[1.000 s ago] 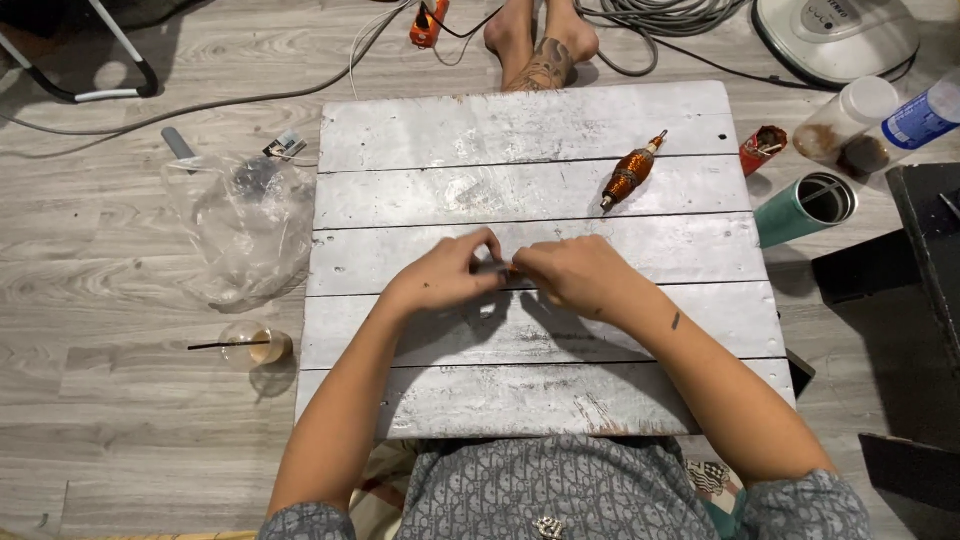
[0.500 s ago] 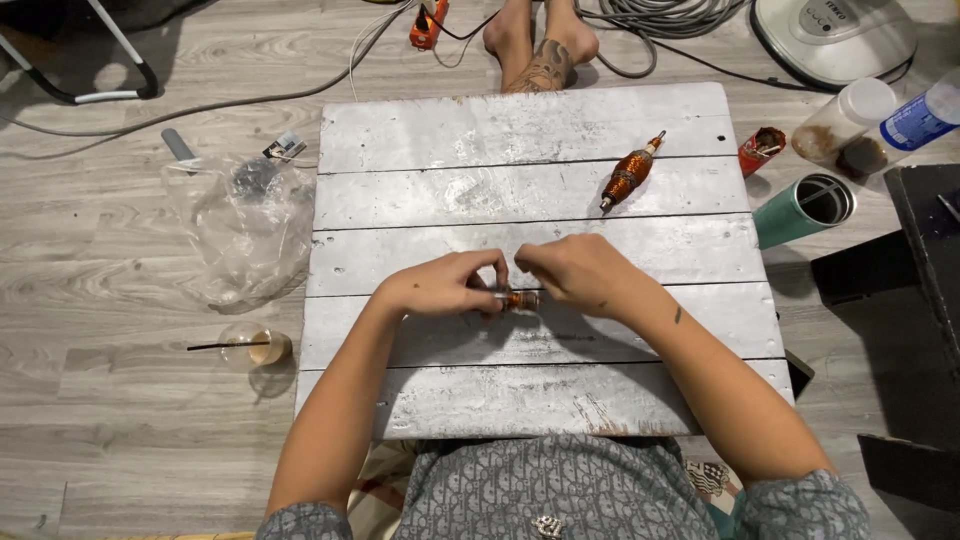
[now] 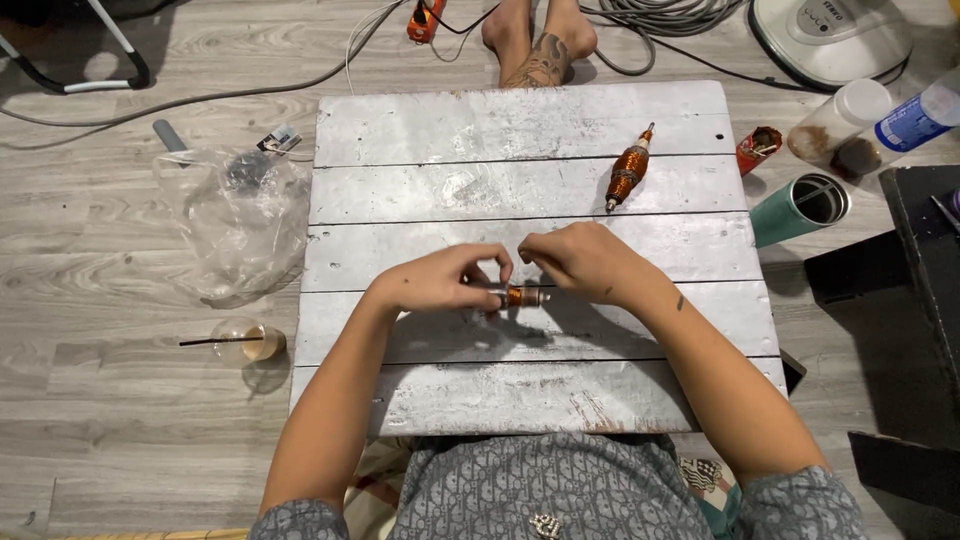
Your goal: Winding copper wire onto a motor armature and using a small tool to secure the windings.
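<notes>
Two bare hands meet near the middle of the white plank worktop, on the fourth plank from the far edge. The left hand has its grip closed, thumb and fingertips pinched on the left end of a small copper-wound armature. The right hand arches over the armature's right end with fingers curled down; whether they clasp the part cannot be told. The armature lies horizontal between the two hands, just above the worktop surface.

Compared with one second ago, the hands have drawn slightly apart, and the copper winding now shows between them where it was covered.

A second, larger copper-wound armature lies untouched near the far right corner of the worktop. On the floor to the left rest a clear plastic bag and a plastic cup with a straw.
</notes>
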